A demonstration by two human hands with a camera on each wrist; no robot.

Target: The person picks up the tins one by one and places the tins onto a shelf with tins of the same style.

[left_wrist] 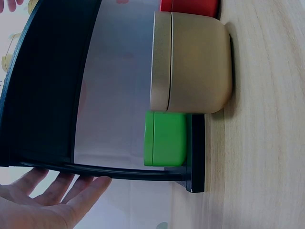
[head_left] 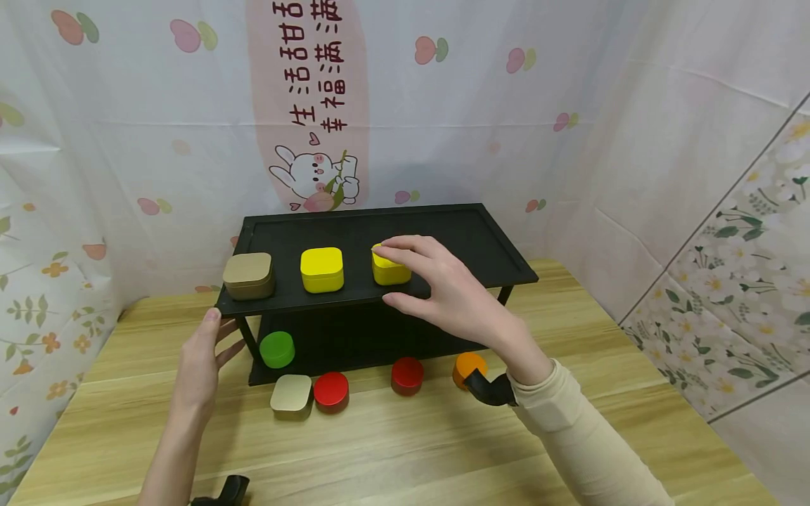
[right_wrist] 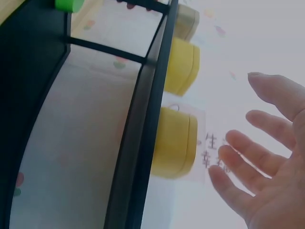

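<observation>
A black two-tier shelf point(head_left: 443, 228) stands on the table. My left hand point(head_left: 197, 365) touches its left end near the front corner; in the left wrist view the extended fingers point(left_wrist: 88, 195) rest against the side bar. My right hand point(head_left: 452, 295) hovers by the right yellow tin point(head_left: 392, 273) on the top tier, partly covering it in the head view. In the right wrist view, the fingers are spread and stand apart from that tin point(right_wrist: 174, 143). Also on top are another yellow tin point(head_left: 322, 270) and, at the left corner, a tan tin point(head_left: 249, 276).
A green round tin point(head_left: 277, 350) sits on the lower tier at the left. Along the shelf's front on the wooden table point(head_left: 354, 457) are a gold square tin point(head_left: 292, 396), two red round tins point(head_left: 332, 392) point(head_left: 407, 376) and an orange round tin point(head_left: 469, 367). Patterned cloth point(head_left: 443, 154) hangs behind.
</observation>
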